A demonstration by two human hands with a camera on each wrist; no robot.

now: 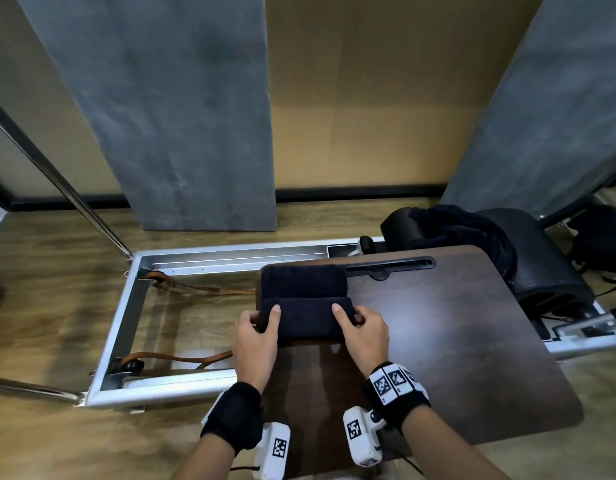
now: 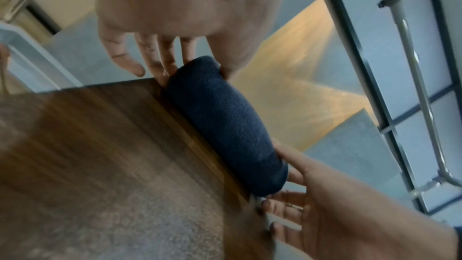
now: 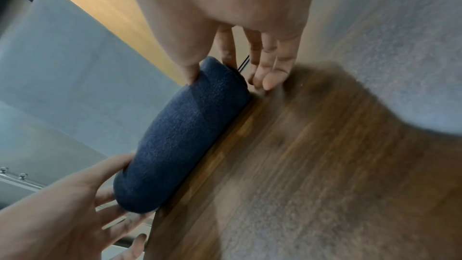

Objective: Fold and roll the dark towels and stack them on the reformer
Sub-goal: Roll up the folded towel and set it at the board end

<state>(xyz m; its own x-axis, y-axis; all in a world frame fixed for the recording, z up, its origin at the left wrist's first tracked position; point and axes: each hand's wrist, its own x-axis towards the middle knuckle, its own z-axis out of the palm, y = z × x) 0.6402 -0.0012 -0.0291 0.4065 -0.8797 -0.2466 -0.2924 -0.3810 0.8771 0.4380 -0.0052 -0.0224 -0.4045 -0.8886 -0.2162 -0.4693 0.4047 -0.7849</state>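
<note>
Both hands clasp a rolled dark towel on the wooden board.

At centre frame, the left hand (image 1: 256, 336) and right hand (image 1: 362, 332) clamp the ends of the near roll (image 1: 306, 318), thumbs on top, touching a second roll (image 1: 303, 280) behind it; the board (image 1: 455, 341) lies across the reformer frame (image 1: 126, 306). Unfolded towels (image 1: 462, 233) are heaped upper right.

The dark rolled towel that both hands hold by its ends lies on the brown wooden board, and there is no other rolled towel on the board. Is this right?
Not quite. The dark rolled towel, held at its ends by the left hand and right hand, lies on the brown wooden board, but the head view shows a second dark rolled towel just behind it.
</note>
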